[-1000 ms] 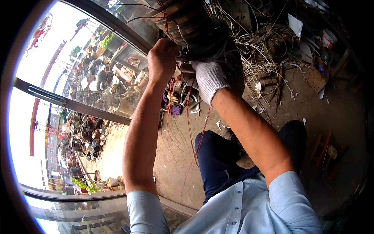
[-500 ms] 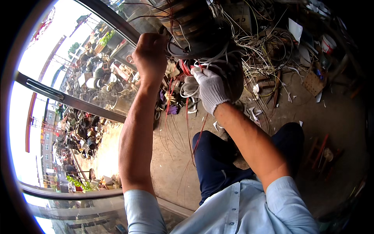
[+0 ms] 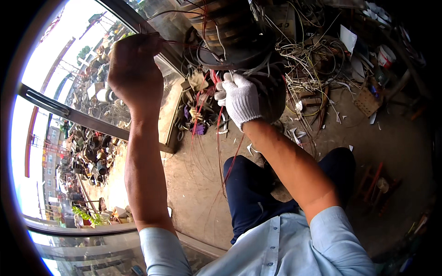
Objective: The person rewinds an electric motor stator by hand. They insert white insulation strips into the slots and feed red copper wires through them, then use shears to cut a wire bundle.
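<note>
A large cylindrical machine part point(image 3: 225, 25) with brown bands and a dark round flange point(image 3: 237, 56) stands at the top middle. My bare left hand point(image 3: 136, 71) is raised to the left of it, fingers pinched on thin dark red wires point(image 3: 182, 43) that stretch back to the part. Just below the flange my right hand point(image 3: 240, 97), in a white knit glove, is curled closed at a bundle of bright red wires point(image 3: 214, 77). Its fingertips are partly hidden. Loose red strands point(image 3: 219, 138) hang down toward my knee.
A tangle of pale cables point(image 3: 317, 60) lies on the right, near a white bucket point(image 3: 386, 55) and scattered white scraps. A metal-framed window point(image 3: 78, 117) fills the left side, with heaps of scrap beyond it. A small reddish stool point(image 3: 372, 184) is at the lower right.
My left hand has moved left and slightly up, away from the flange, drawing the dark red wires out taut. My right hand has shifted slightly left and its fingers have curled in.
</note>
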Tool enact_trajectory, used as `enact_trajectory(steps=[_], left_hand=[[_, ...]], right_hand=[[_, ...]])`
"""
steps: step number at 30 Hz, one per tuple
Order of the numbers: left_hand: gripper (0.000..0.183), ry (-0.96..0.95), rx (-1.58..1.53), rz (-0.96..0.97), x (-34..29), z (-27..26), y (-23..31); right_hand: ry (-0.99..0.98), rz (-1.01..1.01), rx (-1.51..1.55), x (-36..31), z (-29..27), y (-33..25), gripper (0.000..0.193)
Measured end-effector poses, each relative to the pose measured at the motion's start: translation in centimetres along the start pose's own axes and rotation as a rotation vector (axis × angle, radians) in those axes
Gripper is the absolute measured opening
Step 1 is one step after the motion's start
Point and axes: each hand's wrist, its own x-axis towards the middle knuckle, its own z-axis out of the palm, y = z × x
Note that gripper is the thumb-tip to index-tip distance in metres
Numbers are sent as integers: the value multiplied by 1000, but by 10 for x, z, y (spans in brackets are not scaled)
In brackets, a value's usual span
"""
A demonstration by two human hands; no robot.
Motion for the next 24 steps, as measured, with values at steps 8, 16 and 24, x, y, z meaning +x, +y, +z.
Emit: enact_trajectory(steps=[8,16,24], left_hand=[[8,109,-27,-80,17,-20,-4],[9,111,464,216,41,-34,31],[40,168,-6,-121,-56,-37,-10]], right_hand=[[147,-563,-641,-6,-5,34,24],[-7,-647,-1025,28,1,3,27],[-32,-737,-1086,-31,-31,-56,21]])
